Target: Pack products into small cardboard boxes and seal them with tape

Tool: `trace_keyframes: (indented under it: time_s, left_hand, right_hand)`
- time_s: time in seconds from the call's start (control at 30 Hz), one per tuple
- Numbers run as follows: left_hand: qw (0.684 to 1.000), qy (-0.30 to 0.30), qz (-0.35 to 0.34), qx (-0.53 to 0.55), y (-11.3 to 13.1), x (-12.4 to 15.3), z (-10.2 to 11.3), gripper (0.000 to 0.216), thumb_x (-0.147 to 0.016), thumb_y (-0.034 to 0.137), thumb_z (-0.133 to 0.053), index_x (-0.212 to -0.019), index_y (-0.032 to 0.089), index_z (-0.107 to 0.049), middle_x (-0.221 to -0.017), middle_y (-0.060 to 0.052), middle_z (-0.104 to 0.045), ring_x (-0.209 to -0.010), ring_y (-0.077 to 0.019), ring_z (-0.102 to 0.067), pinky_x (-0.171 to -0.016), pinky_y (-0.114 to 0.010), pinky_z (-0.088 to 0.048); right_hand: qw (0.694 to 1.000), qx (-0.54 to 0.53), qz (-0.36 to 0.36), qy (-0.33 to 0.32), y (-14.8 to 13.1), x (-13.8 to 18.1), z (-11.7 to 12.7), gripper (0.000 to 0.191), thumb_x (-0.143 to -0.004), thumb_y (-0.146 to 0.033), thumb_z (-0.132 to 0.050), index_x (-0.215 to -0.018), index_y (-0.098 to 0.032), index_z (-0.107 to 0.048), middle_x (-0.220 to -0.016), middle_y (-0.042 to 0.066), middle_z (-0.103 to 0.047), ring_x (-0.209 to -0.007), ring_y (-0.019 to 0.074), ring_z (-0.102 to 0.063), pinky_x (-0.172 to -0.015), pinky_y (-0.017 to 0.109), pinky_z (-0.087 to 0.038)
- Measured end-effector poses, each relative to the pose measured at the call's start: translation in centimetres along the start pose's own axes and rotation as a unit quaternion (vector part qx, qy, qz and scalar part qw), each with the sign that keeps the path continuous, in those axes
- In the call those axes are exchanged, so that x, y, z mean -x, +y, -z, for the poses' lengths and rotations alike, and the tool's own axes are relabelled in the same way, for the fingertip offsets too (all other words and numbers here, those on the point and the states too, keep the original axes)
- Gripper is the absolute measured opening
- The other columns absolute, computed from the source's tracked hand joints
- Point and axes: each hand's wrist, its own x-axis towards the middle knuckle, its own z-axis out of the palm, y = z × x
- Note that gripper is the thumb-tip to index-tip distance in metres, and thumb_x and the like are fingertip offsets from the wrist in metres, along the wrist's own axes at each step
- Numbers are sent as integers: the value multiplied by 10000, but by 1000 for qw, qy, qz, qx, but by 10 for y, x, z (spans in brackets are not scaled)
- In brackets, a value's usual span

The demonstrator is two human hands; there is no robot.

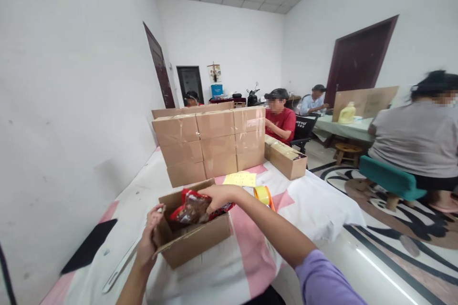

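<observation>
An open cardboard box (202, 245) stands on the cloth-covered table in front of me. My left hand (148, 236) is closed on the left wall of this box, fingers curled over its rim. My right hand (222, 195) reaches over the box from the right, its fingers closed on a red plastic packet (193, 206) with brownish contents showing through a clear part. The packet lies partly inside the box and partly above its rim. More red packaging shows beneath my right hand, but whether it is a second packet I cannot tell.
Behind the box rises a wall of stacked, taped cartons (218, 140). A long open carton (288, 163) sits at the right. Near my right forearm are a tape roll (263, 195) and yellow paper (240, 179). A black flat object (91, 244) lies left. Several people sit beyond.
</observation>
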Motion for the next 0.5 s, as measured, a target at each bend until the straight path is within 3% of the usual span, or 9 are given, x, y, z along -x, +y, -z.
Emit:
trace_keyframes:
  time_s: [0.13, 0.23, 0.3, 0.4, 0.5]
  left_hand:
    - [998, 26, 10, 57, 5, 5, -9, 466, -737, 648, -661, -681, 204, -530, -1200, -25, -653, -1199, -269, -559, -992, -338, -499]
    - [999, 24, 3, 24, 0, 5, -5, 483, -751, 682, -650, -728, 207, -566, -1361, -27, -609, -1322, -299, -498, -1087, -377, -448]
    - [1000, 8, -15, -17, -6, 3, 2, 481, -783, 693, -625, -779, 213, -591, -1456, -37, -555, -1411, -316, -429, -1193, -436, -339]
    - [994, -30, -51, -93, -15, 3, 11, 424, -830, 656, -617, -868, 234, -622, -1530, -53, -499, -1480, -314, -359, -1260, -508, -193]
    - [984, -60, -49, -163, -20, 6, 13, 433, -849, 632, -610, -1089, 275, -665, -1512, -60, -529, -1502, -293, -334, -1263, -539, -170]
  right_hand:
    - [996, 86, 12, -25, -3, -25, -28, 497, -655, -213, -775, -1144, -207, -688, -971, 51, -762, -741, 228, -688, -571, 263, -458]
    - [993, 72, 93, -14, 0, -42, -43, 544, -704, -193, -802, -1227, -206, -653, -1150, 59, -745, -934, 212, -704, -707, 241, -495]
    - [989, 69, 130, 12, 5, -42, -44, 446, -791, -203, -754, -1226, -203, -656, -1204, 57, -731, -1003, 200, -691, -804, 246, -495]
    - [973, 61, 160, 152, 12, -23, -38, 215, -914, -204, -610, -1107, -182, -701, -1119, 67, -744, -1035, 192, -665, -909, 278, -478]
    - [940, 15, 90, 330, 22, 6, -37, 179, -943, -195, -564, -1053, -180, -704, -1070, 70, -734, -1066, 186, -629, -973, 302, -456]
